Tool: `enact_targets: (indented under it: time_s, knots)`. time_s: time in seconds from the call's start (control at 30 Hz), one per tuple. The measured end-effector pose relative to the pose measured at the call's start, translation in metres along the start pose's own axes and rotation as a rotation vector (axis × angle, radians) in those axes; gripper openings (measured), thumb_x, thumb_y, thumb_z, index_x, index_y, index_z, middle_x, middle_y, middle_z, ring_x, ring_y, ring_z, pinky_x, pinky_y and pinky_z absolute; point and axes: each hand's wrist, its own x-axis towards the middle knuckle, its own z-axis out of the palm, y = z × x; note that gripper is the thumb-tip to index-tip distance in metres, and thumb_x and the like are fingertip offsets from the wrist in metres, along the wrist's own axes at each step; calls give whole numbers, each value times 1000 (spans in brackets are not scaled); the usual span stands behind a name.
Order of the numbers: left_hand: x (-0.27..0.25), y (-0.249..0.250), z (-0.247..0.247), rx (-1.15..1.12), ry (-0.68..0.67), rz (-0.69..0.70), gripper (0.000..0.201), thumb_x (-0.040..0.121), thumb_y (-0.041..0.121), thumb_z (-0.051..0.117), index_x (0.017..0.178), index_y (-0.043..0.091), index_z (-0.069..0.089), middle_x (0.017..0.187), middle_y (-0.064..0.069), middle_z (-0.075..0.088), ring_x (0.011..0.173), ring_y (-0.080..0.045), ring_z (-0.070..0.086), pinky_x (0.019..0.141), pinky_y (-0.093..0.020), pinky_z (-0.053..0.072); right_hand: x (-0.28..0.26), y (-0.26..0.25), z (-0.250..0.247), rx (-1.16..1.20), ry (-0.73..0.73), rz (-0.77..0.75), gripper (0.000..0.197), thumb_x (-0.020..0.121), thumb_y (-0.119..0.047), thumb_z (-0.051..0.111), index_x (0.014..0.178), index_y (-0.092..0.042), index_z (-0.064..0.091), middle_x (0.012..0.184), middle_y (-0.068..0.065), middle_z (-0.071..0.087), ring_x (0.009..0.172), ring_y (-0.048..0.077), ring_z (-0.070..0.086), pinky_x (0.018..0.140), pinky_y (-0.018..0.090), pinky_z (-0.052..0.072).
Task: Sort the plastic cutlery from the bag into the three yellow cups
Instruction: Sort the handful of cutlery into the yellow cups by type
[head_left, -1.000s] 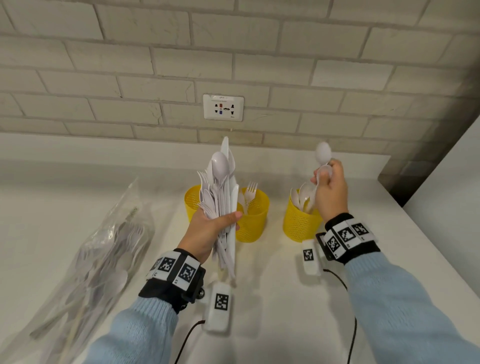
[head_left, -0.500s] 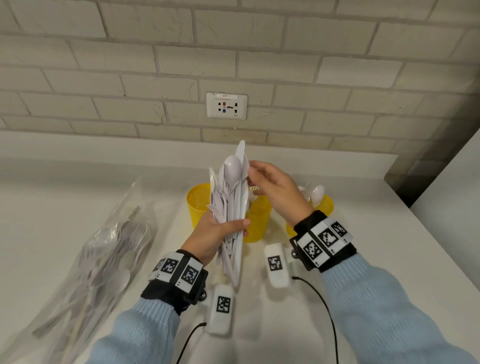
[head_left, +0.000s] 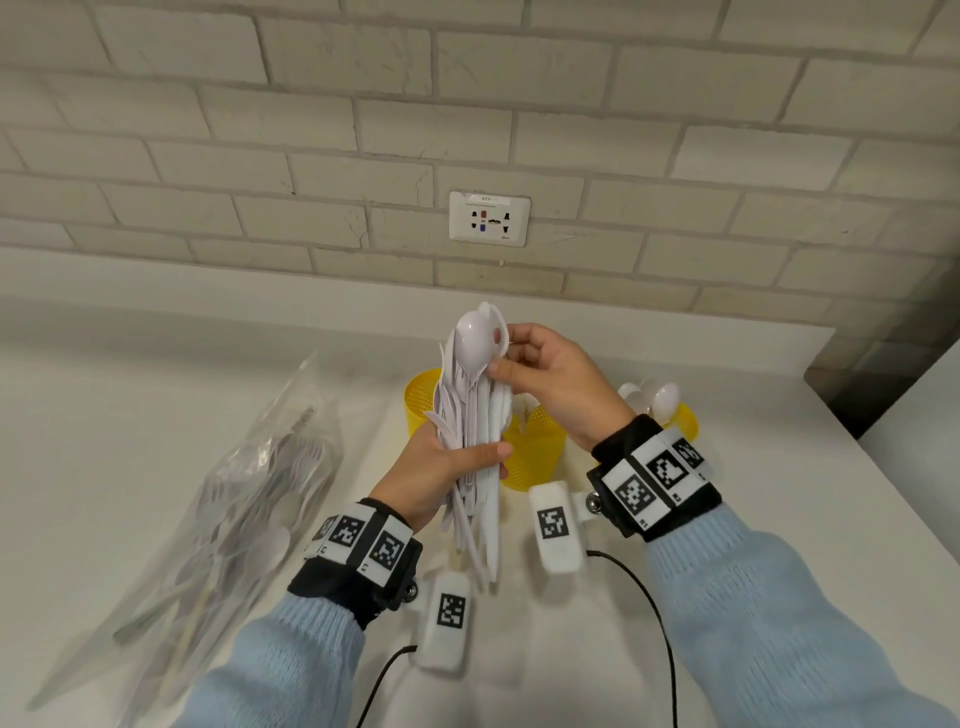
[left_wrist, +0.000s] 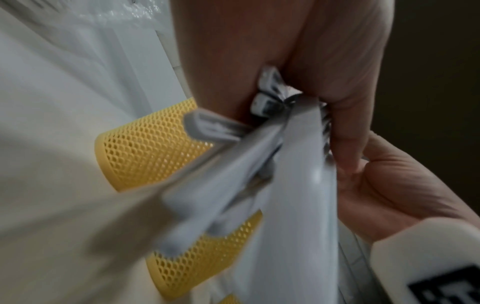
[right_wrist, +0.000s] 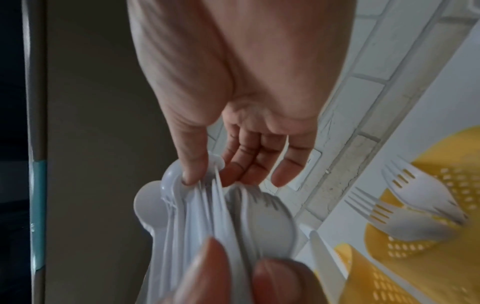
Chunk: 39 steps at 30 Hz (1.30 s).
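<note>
My left hand (head_left: 457, 460) grips a bundle of white plastic cutlery (head_left: 475, 415) upright by its handles, above the counter in front of the cups. My right hand (head_left: 503, 352) pinches a spoon (head_left: 474, 340) at the bundle's top between thumb (right_wrist: 193, 164) and fingers (right_wrist: 246, 162). Three yellow mesh cups stand behind: the left cup (head_left: 420, 400), the middle cup (head_left: 537, 452) with forks (right_wrist: 415, 205) in it, and the right cup (head_left: 687, 422) with spoons (head_left: 652, 397). The handle ends (left_wrist: 233, 174) fan out in the left wrist view.
A clear plastic bag (head_left: 234, 519) with more cutlery lies on the white counter (head_left: 130, 415) at the left. A brick wall with a socket (head_left: 488, 218) stands behind the cups. The counter's edge runs along the right (head_left: 883, 467).
My right hand left a spoon in the right cup, swung left to the bundle and now pinches a spoon at its top. The left hand kept hold of the bundle.
</note>
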Motion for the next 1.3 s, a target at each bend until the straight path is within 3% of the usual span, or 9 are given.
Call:
enact_targets:
  time_s: [0.13,0.37,0.5,0.67,0.83,1.0,1.13,1.23,1.3]
  knots:
    - [-2,1,-1,-9,-13,10,32,71,6,73,101,6,61,76,-8,64,62,-21,63,61,-29,53,-2,-3,1,-8,73,-31,25,88,-8,60,112,-12,57,95,3,61,84,10,57,70,15,47]
    - [-7,0,-2,32,7,10,29,71,6,72,98,4,62,73,-9,64,62,-22,64,64,-30,52,2,-19,-13,434,329,-240,16,98,-7,39,108,-16,47,80,7,63,76,21,66,75,31,53]
    - [-10,5,-4,-35,52,38,28,66,8,75,93,10,66,72,-6,66,61,-21,63,62,-30,52,4,-25,-24,442,432,-245,11,99,-13,41,103,-18,49,65,0,46,50,10,48,52,23,45]
    - [-10,12,-2,-88,115,78,32,71,5,65,103,8,64,79,-8,71,62,-19,65,60,-29,54,-12,6,-3,-99,83,134,12,81,-24,70,89,-17,64,61,-11,57,47,0,47,42,14,35]
    - [-13,13,-1,-57,141,82,23,70,2,64,93,7,68,71,-9,70,59,-20,67,57,-29,55,-18,17,15,65,-42,182,11,82,-10,67,87,-4,60,56,-1,56,43,2,49,41,13,37]
    - [-14,15,-5,-50,146,80,26,80,-15,59,82,8,73,72,-6,73,60,-17,68,58,-25,56,-13,26,13,58,-65,168,8,88,-15,61,84,-8,61,60,5,55,51,11,41,48,20,32]
    - [-13,13,-6,-10,162,53,30,79,-17,59,99,5,66,81,-10,73,66,-19,70,61,-26,56,-8,28,14,47,47,145,20,96,-14,48,103,-5,64,65,1,56,54,8,44,48,14,35]
    - [-9,10,-9,15,220,35,32,80,-17,58,106,1,63,84,-15,71,63,-22,69,62,-28,57,-4,21,10,32,262,3,22,99,-12,40,108,-8,59,80,2,63,57,-2,55,51,9,40]
    - [-7,8,-13,6,267,27,35,80,-17,58,113,-3,58,78,-12,71,60,-21,68,59,-28,56,0,14,-1,54,441,-135,19,100,-14,38,106,-12,55,83,4,66,64,7,60,51,15,45]
